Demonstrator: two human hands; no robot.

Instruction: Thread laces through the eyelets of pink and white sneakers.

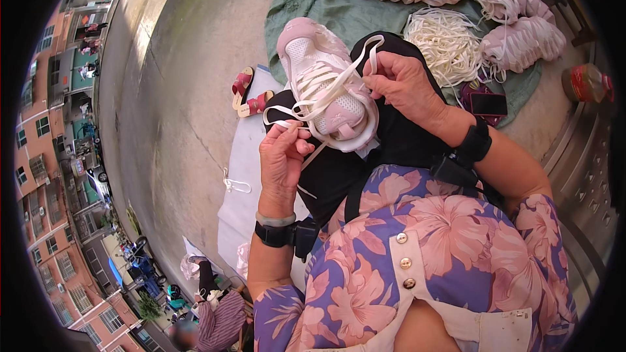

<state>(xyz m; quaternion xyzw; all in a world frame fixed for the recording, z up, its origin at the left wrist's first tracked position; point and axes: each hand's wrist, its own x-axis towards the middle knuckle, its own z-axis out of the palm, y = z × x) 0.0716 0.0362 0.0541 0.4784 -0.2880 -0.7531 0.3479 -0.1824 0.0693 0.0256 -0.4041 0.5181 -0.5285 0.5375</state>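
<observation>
A pink and white sneaker lies across my lap, toe pointing away from me and heel near. White laces run across its front and trail over the opening in loose loops. My left hand, at the near left of the shoe, is closed in a pinch on one lace end. On the other side, my right hand pinches another length of lace, which loops up above its fingers. Both hands are just off the shoe's sides.
A green cloth ahead bears a heap of white laces, stacked pale pink pieces and a phone. A jar stands right. Red sandals and a white sheet lie left; another person is lower left.
</observation>
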